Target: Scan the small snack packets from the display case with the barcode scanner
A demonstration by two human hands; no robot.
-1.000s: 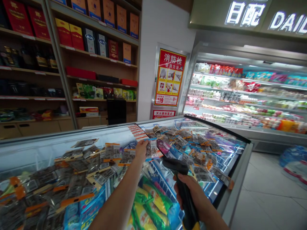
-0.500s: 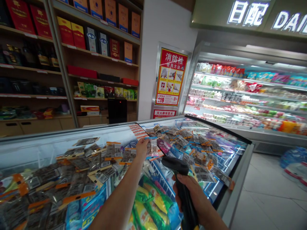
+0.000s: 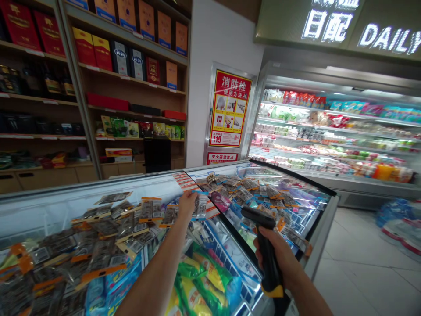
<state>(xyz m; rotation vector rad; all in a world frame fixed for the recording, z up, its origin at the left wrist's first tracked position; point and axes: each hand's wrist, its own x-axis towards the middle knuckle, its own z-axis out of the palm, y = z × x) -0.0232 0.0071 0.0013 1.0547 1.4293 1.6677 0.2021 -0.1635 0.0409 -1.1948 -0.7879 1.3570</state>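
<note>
My left hand (image 3: 187,205) pinches the edge of a small clear snack packet with blue ends (image 3: 200,206), held above the glass-topped freezer. Striped orange-and-white price strips (image 3: 184,181) lie just behind it. My right hand (image 3: 279,252) is wrapped round the grip of a black barcode scanner with a yellow base (image 3: 267,245), its head tipped toward the left. Many similar packets with orange ends (image 3: 151,209) are spread over the glass to the left of my left arm. More packets (image 3: 250,188) lie on the glass beyond the scanner.
Green and yellow bags (image 3: 200,281) sit inside the freezer below my arms. The freezer's metal rim (image 3: 324,232) runs along the right. Boxed goods stand on wooden shelves (image 3: 131,94) at the back left. A lit refrigerated display (image 3: 329,131) stands at the back right. Wrapped bottles (image 3: 397,224) rest on the floor.
The scanner in my right hand has moved right and turned more upright. My left hand still holds the packet, slightly further left in view. The camera view has shifted a little.
</note>
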